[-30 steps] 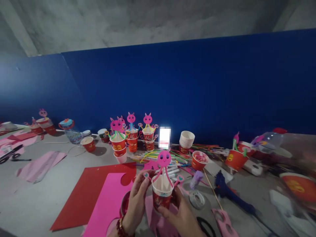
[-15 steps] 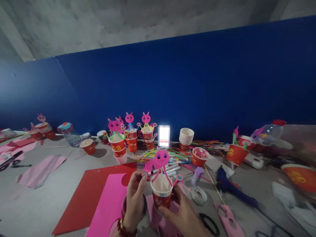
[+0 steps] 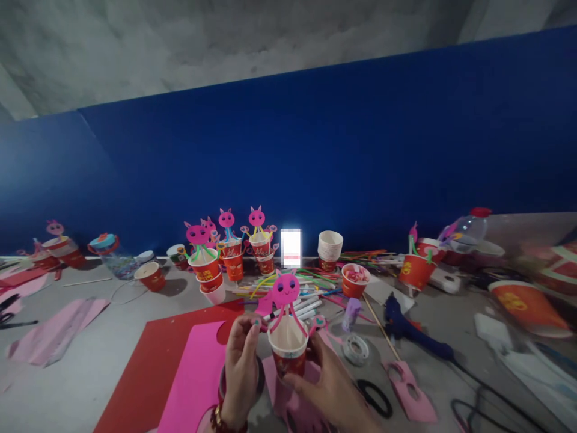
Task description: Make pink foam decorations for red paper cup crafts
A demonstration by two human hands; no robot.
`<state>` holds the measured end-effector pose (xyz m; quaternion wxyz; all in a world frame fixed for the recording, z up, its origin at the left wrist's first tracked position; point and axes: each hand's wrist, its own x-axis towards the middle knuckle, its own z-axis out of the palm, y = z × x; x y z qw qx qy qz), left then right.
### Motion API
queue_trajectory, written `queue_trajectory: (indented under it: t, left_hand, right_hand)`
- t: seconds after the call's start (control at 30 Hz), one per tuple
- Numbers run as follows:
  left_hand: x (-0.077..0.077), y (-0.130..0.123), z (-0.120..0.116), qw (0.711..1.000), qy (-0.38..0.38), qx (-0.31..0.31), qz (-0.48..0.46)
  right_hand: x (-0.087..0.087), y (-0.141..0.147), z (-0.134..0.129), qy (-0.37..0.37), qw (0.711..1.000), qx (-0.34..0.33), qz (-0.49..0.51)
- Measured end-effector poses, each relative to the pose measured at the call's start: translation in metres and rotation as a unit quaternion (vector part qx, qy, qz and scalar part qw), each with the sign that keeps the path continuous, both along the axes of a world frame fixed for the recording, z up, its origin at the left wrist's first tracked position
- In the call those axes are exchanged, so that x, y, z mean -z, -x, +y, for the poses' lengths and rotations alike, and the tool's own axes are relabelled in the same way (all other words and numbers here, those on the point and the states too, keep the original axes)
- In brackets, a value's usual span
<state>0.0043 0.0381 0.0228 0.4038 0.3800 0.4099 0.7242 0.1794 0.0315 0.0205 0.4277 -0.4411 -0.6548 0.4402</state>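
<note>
Hands, two. Left hand [image 3: 242, 356]: thumb and fingers pinch a small heart disc [image 3: 256, 323] at the end of one pink arm. Right hand [image 3: 328, 385]: grasps a red paper cup [image 3: 294, 364] low on its wall.

Principal item: the paper cup, upright between the hands, above a pale pink sheet [image 3: 274, 382] on the tabletop [image 3: 54, 385]; whether its base touches anything cannot be told. Out of it rises a pink figure [image 3: 285, 290].

Condition: far advanced, by appearance. Present: ears, two eyes, a drawn smile, pink arms, a second disc [image 3: 318, 323] with a teal heart beside the right of the rim. Outstanding, as judged: perhaps the setting of the arm at the left hand. Possibly also a lower cup, since the finished-looking figures [image 3: 197, 234] at the back stand in stacked cups and none shows beneath this one; the hands may hide it.

Stock remaining: one nested stack of white cups [image 3: 330, 245]; coloured stems [image 3: 265, 281], loose; one cup of pink pieces [image 3: 356, 275]; one red sheet [image 3: 146, 361]; one magenta sheet [image 3: 192, 373], notched by cut-outs; one blue glue gun [image 3: 419, 338], lying unheld.
</note>
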Motion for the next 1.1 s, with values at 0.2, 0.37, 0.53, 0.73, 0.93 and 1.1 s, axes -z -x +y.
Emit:
queue_trajectory:
  t: [0.2,0.37,0.53,0.73,0.93,1.1]
  left_hand:
    - [0.013,-0.009,-0.004,0.990,0.011,0.140,0.021]
    - [0.019,-0.018,-0.010,0.982,0.077,0.161,0.065]
    - [0.020,-0.018,-0.011,0.980,0.093,0.166,0.051]
    - [0.030,-0.016,-0.009,0.982,0.088,0.165,0.029]
    - [0.034,-0.018,-0.011,0.977,0.105,0.183,-0.012]
    - [0.028,-0.017,-0.011,0.979,0.114,0.167,-0.016]
  right_hand:
    - [-0.006,-0.002,0.001,0.006,0.999,-0.028,0.015]
    - [-0.009,-0.001,0.001,-0.016,0.999,-0.031,0.021]
    - [-0.012,0.000,0.001,-0.037,0.998,-0.037,0.020]
    - [-0.013,-0.008,0.004,-0.074,0.996,-0.041,-0.031]
    - [-0.015,-0.012,0.005,-0.100,0.988,-0.016,-0.118]
    - [-0.014,-0.014,0.006,-0.136,0.982,-0.009,-0.128]
